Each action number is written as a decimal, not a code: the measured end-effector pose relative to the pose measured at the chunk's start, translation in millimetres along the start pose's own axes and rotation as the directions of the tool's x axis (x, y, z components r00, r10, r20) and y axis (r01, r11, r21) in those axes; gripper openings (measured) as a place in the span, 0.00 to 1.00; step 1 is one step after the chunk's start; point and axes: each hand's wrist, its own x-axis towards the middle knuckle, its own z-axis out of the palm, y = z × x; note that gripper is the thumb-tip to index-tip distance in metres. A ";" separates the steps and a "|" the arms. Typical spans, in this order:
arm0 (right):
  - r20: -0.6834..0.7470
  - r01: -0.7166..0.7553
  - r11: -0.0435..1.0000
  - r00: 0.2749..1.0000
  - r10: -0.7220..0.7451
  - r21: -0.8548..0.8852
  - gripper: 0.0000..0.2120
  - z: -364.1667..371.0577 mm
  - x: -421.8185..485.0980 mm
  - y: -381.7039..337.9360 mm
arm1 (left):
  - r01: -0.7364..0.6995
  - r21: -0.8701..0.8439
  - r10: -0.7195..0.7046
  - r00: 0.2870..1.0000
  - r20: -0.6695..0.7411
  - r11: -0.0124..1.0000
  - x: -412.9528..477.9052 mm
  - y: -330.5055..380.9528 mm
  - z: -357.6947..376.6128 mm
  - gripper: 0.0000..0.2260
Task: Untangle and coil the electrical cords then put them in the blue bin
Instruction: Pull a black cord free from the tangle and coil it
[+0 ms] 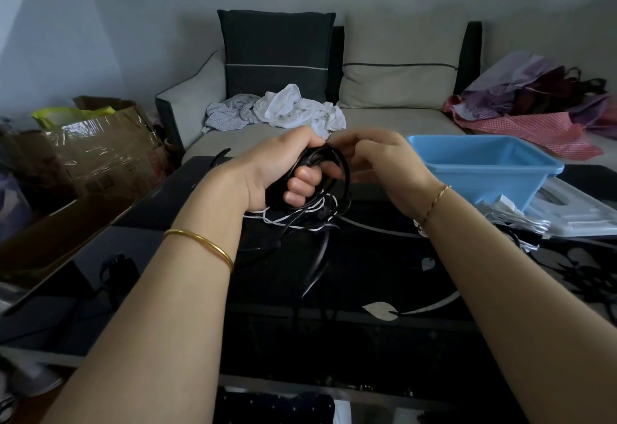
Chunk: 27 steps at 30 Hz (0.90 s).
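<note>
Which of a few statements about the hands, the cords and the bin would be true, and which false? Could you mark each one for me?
1. The left hand grips a looped bundle of black cord. True.
2. The blue bin already holds coiled cords. False: no cord shows in the part of its inside that is visible.
3. A white cord lies mixed with black ones on the table. True.
4. The blue bin stands on the person's left. False: it stands on their right, beyond the right hand.
5. The right hand rests flat on the table. False: it is raised, with its fingers curled at the black cord loop.
</note>
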 end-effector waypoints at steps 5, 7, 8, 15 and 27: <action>0.087 -0.089 0.981 0.993 0.075 0.174 0.17 -7.2 3.3 14.5 | -0.025 -0.108 0.024 1.000 -0.016 0.994 9.4 -3.3 0.6 0.19; 0.204 -0.132 0.972 0.975 0.091 0.193 0.14 -11.1 3.7 20.2 | -0.031 -0.135 0.027 0.999 -0.032 0.990 13.9 -4.7 0.7 0.19; 0.236 -0.134 0.973 0.968 0.089 0.185 0.12 -11.8 4.0 23.6 | -0.030 -0.146 0.025 0.999 -0.036 0.989 15.7 -5.5 0.7 0.19; 0.122 -0.096 0.985 0.989 0.079 0.142 0.04 -13.1 5.0 37.6 | 0.018 -0.254 -0.008 0.999 0.038 0.967 23.6 -13.9 0.4 0.17; 0.183 -0.164 0.856 0.980 0.083 0.489 0.12 -11.4 0.4 58.8 | 0.097 -0.671 0.075 0.972 0.222 0.735 26.3 -22.3 -4.0 0.11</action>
